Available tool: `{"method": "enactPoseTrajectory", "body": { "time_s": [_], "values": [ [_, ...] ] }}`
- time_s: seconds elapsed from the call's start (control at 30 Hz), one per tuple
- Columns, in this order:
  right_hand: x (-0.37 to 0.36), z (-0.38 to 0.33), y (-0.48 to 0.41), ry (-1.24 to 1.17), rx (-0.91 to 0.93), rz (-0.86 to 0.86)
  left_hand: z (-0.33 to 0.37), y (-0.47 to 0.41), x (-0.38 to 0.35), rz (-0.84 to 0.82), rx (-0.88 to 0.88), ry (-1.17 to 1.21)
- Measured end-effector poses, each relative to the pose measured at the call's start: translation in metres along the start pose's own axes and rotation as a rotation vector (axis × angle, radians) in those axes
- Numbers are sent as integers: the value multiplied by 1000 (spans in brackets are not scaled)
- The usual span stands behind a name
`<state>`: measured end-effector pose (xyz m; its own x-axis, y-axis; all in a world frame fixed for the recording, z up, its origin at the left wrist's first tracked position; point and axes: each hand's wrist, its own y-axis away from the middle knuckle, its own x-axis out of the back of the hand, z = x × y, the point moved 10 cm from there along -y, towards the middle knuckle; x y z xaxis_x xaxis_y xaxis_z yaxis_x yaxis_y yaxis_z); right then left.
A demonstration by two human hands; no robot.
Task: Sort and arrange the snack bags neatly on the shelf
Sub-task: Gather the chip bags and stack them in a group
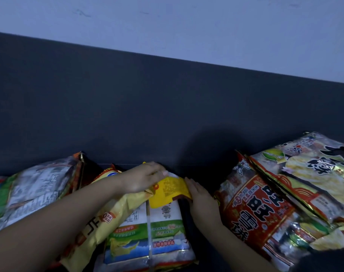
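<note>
Left hand [145,178] grips the white bag [165,224] by its top, lower centre; right hand [203,201] flat against its side. Let go early and it could slump onto the yellow bag [110,220].

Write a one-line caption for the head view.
Left hand grips the top of a yellow-and-white plastic snack bag, right hand presses its side, beside red plastic snack bags on a dark shelf.

Yellow/white bag [165,209], red bag [251,211], shelf [128,114] prob. dark grey.
</note>
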<state>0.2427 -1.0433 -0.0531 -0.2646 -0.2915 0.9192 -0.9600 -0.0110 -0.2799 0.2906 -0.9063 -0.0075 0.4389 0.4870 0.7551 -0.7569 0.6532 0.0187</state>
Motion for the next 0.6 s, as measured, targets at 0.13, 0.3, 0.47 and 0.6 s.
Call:
{"method": "enactPoseTrajectory", "body": {
  "time_s": [0.13, 0.3, 0.47, 0.6],
  "values": [
    [39, 17, -1, -258, -108, 158, 2, -1, 33, 245, 1, 121],
    [65, 22, -1, -758, -185, 199, 25, -5, 41, 376, -106, 466],
    [102, 5, -5, -1198, -122, 228, 47, -9, 17, 164, -58, 718],
    [114, -5, -10, -1301, -106, 242, 49, 3, 13, 164, -36, 788]
  ]
}}
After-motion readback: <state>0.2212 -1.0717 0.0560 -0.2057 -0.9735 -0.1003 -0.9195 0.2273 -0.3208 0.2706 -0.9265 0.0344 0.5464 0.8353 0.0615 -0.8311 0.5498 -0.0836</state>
